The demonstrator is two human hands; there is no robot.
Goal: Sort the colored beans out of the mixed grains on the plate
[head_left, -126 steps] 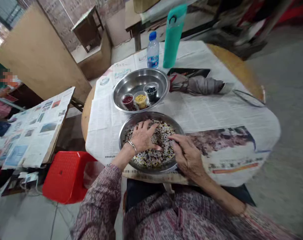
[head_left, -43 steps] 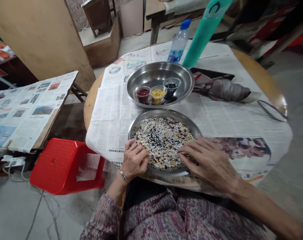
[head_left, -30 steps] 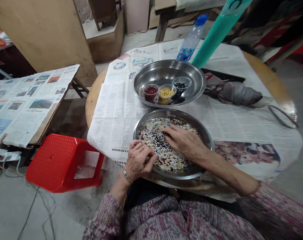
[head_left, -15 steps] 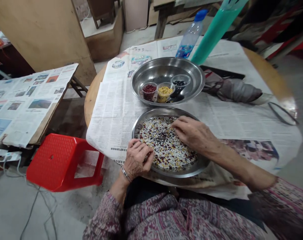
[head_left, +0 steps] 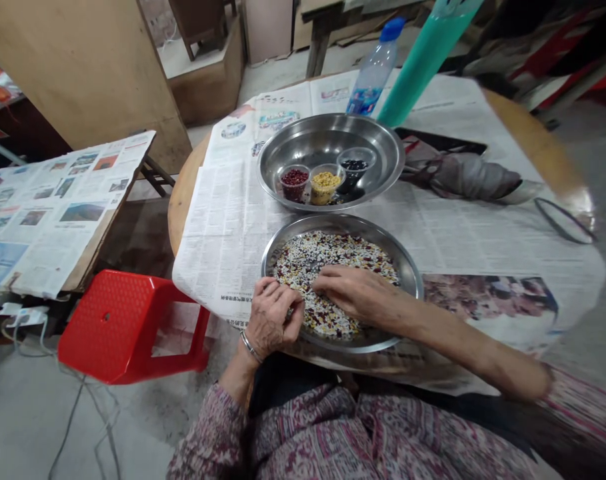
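Hands: the left hand (head_left: 275, 313) is narrow, with fingers curled at the near-left rim of the near basin (head_left: 415, 283); its underside is hidden, so a grip on the rim cannot be confirmed. The right hand (head_left: 357, 293) reaches over the right side of the same basin, fingers bunched narrow at the mixed grains (head_left: 313, 248); whether it holds any cannot be determined.

Location: the near basin sits at the person's edge of the newspaper-covered surface (head_left: 227, 233). The mixed grains, white, yellow, dark red and black, lie spread across its floor.

Adjacent items: directly beyond is the far basin (head_left: 307, 141), containing, left to right, the red-bean cup (head_left: 294, 183), the yellow-bean cup (head_left: 325, 188) and the black-bean cup (head_left: 355, 168). Behind it stand a clear bottle (head_left: 373, 73) and a teal bottle (head_left: 425, 70)
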